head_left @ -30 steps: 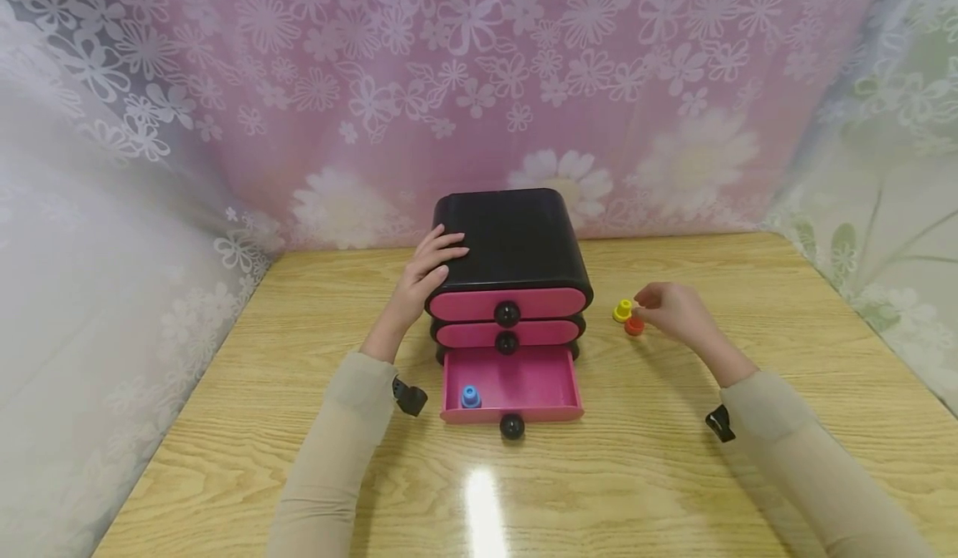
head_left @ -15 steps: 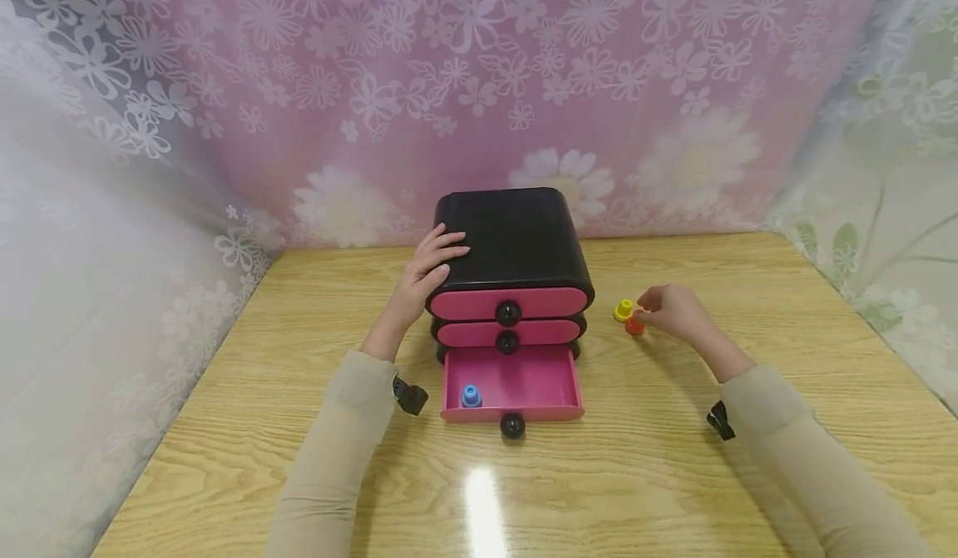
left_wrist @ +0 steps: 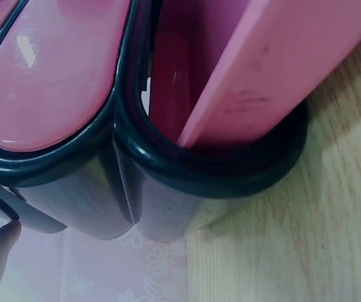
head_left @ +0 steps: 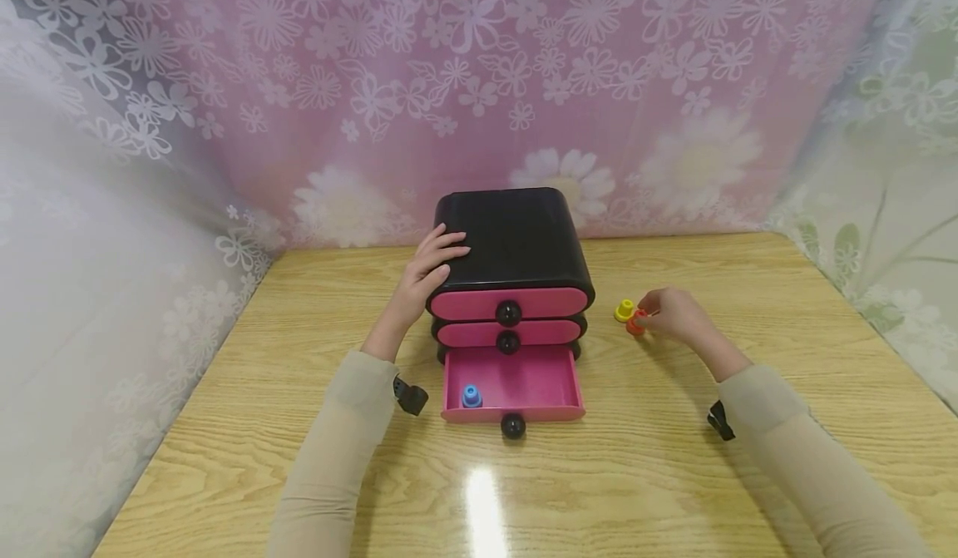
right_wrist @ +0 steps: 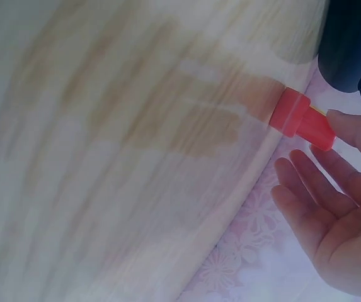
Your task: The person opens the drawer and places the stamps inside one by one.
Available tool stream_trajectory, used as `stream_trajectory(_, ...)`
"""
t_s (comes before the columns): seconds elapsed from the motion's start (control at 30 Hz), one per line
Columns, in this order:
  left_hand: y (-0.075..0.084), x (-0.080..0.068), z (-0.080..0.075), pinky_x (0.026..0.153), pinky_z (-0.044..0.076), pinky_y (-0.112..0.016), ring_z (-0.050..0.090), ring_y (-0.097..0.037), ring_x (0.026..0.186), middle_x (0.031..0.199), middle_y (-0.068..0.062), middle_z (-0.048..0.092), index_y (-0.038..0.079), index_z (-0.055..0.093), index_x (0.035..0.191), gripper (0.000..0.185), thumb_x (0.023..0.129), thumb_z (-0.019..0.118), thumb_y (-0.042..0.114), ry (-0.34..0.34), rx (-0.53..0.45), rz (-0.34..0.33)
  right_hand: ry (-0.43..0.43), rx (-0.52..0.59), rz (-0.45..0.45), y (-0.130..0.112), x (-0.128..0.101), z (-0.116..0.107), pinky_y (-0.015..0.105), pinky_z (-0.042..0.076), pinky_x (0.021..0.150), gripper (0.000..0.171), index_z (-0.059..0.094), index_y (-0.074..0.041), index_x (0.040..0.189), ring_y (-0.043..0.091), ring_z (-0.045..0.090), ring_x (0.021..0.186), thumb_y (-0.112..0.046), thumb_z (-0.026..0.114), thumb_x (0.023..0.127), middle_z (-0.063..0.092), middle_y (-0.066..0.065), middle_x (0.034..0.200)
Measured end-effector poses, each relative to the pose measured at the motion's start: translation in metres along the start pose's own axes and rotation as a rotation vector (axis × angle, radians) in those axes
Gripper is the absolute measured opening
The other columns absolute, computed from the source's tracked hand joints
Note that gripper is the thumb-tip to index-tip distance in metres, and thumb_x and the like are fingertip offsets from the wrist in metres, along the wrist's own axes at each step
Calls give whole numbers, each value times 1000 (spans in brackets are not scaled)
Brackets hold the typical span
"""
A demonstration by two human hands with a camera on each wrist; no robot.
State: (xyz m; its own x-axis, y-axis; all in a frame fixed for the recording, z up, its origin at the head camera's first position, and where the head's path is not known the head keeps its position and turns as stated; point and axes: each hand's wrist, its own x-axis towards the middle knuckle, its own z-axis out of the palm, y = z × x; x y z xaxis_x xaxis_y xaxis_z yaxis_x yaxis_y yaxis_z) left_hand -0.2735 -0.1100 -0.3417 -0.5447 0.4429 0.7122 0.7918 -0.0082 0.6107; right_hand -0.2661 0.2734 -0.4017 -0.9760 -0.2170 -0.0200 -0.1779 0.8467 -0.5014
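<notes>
The light wooden table [head_left: 674,475] carries everything, and the landmark on it is the black plastic chest of three pink-fronted drawers [head_left: 516,246] standing near its far edge. The chest's two upper drawers are closed; its bottom pink drawer [head_left: 516,385] is pulled out towards the person, black round knob [head_left: 512,426] at the front. The left hand [head_left: 427,279] rests on the chest's top left corner, fingers laid fairly straight over the rounded edge and curled round nothing, which steadies the chest.

To the right of the chest, near it but apart, the right hand [head_left: 669,313] has its fingertips [right_wrist: 350,129] on a small red plastic peg [head_left: 636,322]. In the right wrist view the peg [right_wrist: 303,119] sits against thumb and finger ends while the other fingers lie loosely extended, so this reads as a light pinch just forming; whether the peg is off the table cannot be told. A small yellow plastic peg [head_left: 624,310] stands just beside the red one, on the side nearer the chest. A small blue plastic peg [head_left: 470,395] already stands in the open drawer's front left corner.

By my reading, the step in hand is picking up the red peg. The next move calls for a firm pinch, a lift clear of the yellow peg without knocking it, then a carry leftwards over the drawer's right wall.
</notes>
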Motion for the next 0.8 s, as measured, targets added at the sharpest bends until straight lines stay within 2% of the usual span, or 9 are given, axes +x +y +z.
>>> stream_trajectory(0.4,0,0,1,102,7,-50,9,-49,125,123,-37,36,-20,49,108,32,84,36,-3,1,4,1,29,3,-25,-2,-5,-1,45,46,70,26,60,12,92,36,57,81,-10,61,79,62,22,86)
stream_trajectory(0.8,1,1,1,102,7,-51,9,-49,125,122,-38,36,-22,49,107,33,80,34,-10,9,-4,6,112,63,-82,-21,-28,-4,40,48,65,23,62,6,94,31,60,80,-12,62,80,64,17,86)
